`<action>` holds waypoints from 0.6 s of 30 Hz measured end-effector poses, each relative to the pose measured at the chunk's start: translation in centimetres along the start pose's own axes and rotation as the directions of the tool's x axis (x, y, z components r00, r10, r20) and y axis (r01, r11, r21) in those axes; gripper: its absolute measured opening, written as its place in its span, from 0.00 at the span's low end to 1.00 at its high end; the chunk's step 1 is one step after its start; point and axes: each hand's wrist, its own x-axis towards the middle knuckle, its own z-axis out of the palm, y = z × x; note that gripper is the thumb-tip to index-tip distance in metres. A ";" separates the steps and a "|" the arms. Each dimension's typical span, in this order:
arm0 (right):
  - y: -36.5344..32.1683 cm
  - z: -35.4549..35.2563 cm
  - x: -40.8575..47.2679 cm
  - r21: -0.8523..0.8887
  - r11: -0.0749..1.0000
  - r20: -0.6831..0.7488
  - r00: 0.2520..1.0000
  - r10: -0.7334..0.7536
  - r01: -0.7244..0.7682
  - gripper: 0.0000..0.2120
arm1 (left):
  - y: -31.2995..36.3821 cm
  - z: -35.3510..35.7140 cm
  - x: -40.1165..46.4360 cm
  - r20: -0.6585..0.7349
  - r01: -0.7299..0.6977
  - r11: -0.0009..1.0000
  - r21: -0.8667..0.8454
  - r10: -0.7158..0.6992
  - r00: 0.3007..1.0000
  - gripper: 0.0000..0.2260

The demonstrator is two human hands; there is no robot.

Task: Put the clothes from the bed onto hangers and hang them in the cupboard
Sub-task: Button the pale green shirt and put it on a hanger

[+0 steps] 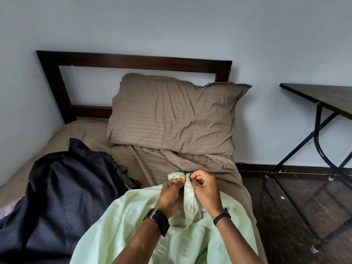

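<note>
Head view: a pale green shirt (190,231) lies front-up on the bed (80,130), below the brown pillow (171,115). Both hands work at its collar. The left hand (171,193) has its fingers (179,182) curled, pinching the collar edge. The right hand (204,187) is curled too, pinching the button band at the neck, seemingly at the top button. A sliver of green hanger (182,171) peeks out just beyond the collar, so the shirt looks already threaded onto it.

What could go wrong: if the top button isn't fastened, the shirt may slide off the hanger when lifted. Pulling the collar sideways could also skew the hanger inside the shoulders.

The shirt's long axis runs from the collar, pointing toward the pillow, down to the hem near the person, with the button band along it. A dark navy garment (62,191) lies heaped to the left, still waiting. A dark folding surface (323,96) stands to the right.
</note>
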 end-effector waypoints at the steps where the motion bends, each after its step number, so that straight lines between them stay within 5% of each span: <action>1: 0.1 -0.1 -0.1 -0.032 0.999 -0.001 0.999 -0.042 0.042 0.11 | 0.1 0.1 0.1 0.007 -0.013 1.000 0.019 0.013 1.000 0.12; 9: 0.2 0.3 -1.6 -0.320 0.863 -0.035 0.905 -0.423 0.391 0.10 | 0.4 1.1 0.2 -0.069 -0.113 0.958 0.262 0.136 0.988 0.16; 18: -0.2 0.4 -1.0 -0.167 0.980 -0.089 0.988 -0.123 0.107 0.03 | 0.1 0.7 -0.4 0.074 -0.149 0.963 0.224 0.136 0.988 0.16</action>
